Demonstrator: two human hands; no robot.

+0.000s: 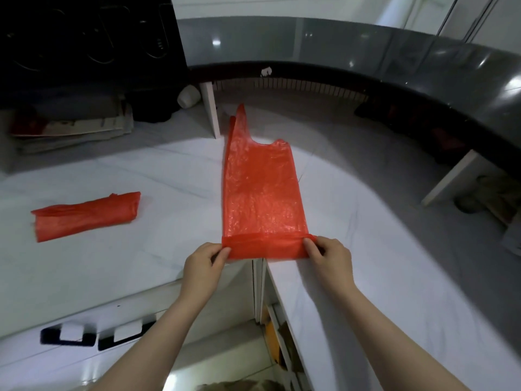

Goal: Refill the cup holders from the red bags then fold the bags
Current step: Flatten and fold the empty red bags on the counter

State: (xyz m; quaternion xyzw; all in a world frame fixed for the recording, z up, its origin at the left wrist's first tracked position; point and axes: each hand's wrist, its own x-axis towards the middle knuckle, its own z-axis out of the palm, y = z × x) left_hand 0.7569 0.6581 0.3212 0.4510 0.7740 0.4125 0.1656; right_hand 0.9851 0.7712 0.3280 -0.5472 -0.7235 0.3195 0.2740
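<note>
Grip: my left hand [203, 261] and right hand [328, 253] pinch the flat bag's [260, 193] turned-up hem, starting its roll.
Left of grip: folded bag [84, 215] lies done.

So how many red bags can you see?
2. One red bag lies flat in the middle, both hands pinching its near edge; one folded bag lies left.

Both bare forearms [158, 334] are reaching forward from the lower edge, converging slightly. Left grip [204, 262] is pinching the near-left end of the bag [262, 193] fold, thumb tip on it, fingers curled. Right grip [328, 256] is pinching the near-right end, knuckles up. Grips are sitting level, the fold's width between them.
</note>
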